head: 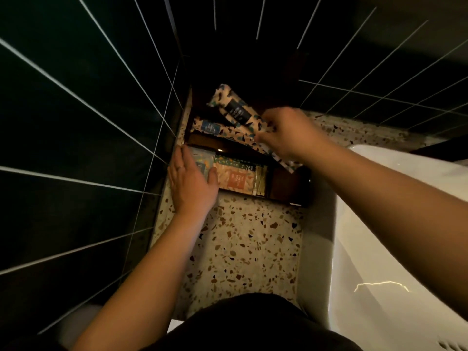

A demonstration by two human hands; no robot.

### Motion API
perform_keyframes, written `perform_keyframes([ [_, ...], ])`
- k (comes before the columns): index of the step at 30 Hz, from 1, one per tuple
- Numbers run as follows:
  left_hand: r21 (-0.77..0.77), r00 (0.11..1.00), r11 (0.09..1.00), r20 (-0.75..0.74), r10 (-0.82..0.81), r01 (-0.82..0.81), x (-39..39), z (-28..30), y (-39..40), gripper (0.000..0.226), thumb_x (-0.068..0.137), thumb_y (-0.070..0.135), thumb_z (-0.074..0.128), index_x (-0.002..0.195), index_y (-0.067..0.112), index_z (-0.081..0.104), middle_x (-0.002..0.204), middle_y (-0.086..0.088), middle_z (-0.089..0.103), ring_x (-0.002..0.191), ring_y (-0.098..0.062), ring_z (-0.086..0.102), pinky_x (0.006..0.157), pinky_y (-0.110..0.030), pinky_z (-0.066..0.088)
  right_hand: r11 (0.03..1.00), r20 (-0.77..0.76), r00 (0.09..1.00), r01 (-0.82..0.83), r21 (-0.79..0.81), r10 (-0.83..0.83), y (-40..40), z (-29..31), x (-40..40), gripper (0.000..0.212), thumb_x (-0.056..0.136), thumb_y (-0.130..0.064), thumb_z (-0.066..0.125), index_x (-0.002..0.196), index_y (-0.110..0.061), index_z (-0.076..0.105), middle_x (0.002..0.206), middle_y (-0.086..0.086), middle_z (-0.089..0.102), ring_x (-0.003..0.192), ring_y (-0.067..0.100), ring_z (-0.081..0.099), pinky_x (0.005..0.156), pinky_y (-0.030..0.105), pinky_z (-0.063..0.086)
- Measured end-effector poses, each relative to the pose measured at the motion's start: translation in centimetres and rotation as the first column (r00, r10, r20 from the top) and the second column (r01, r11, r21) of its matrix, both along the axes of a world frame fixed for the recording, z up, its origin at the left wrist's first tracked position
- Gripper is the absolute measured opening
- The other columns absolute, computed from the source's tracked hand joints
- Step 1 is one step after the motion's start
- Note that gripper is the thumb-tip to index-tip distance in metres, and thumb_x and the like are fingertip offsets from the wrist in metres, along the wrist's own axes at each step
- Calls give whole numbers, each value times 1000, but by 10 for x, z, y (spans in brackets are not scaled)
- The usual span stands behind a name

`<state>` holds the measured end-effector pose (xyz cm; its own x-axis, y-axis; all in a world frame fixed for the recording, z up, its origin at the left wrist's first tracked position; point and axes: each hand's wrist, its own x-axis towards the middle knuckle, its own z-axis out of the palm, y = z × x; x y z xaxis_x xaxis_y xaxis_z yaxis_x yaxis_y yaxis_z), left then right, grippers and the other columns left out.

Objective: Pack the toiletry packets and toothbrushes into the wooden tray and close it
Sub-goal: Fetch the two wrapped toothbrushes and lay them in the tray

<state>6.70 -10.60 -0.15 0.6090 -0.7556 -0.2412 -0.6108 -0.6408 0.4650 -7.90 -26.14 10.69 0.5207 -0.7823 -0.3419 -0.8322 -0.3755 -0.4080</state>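
A dark wooden tray point(286, 186) sits on the terrazzo counter against the tiled wall. Its near compartment holds flat toiletry packets, among them an orange-labelled packet point(236, 178) and a pale blue packet point(202, 158). My left hand point(190, 181) lies flat on the blue packet at the tray's left end, fingers apart. In the far compartment lie long patterned toothbrush packets point(210, 127). My right hand point(288, 133) grips the near end of one dark-labelled toothbrush packet point(233, 107), which tilts across the others. No lid can be made out in the dark.
Dark tiled walls point(76, 122) close in at the left and back. A white sink basin point(392, 224) fills the right side. Speckled terrazzo counter point(248, 249) stretches between the tray and my body.
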Motion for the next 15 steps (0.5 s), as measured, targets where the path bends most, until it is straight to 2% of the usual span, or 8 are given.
perform_keyframes([
  [2,11,1000,1000,-28,5,-5,0,-2,3,88,96,42,57,160,11,5,169,-9,5,154,-29,9,125,-44,10,999,-61,997,-46,7,47,-8,-7,16,52,91,-36,68,137,-17,55,133,12,61,118,32,58,89,38,48],
  [4,28,999,999,-41,20,-19,0,-1,1,89,96,43,56,160,12,3,169,-6,3,154,-29,9,125,-45,14,996,-122,989,-86,-4,85,-13,-15,29,51,90,-34,70,135,-16,57,133,13,61,117,33,59,86,36,48],
  [9,82,1000,997,10,-7,6,-1,0,-4,89,96,47,52,160,8,4,169,-8,1,154,-28,8,125,-43,14,983,-257,952,-179,-26,167,-14,-38,55,32,91,-31,68,118,-14,65,114,11,67,100,32,64,72,34,48],
  [15,69,1000,998,13,1,-2,-2,0,-4,90,95,46,55,160,8,5,168,-8,3,153,-28,9,124,-44,15,984,-298,939,-178,12,173,-12,-68,71,27,90,-17,68,116,-11,62,100,11,60,85,32,59,64,35,42],
])
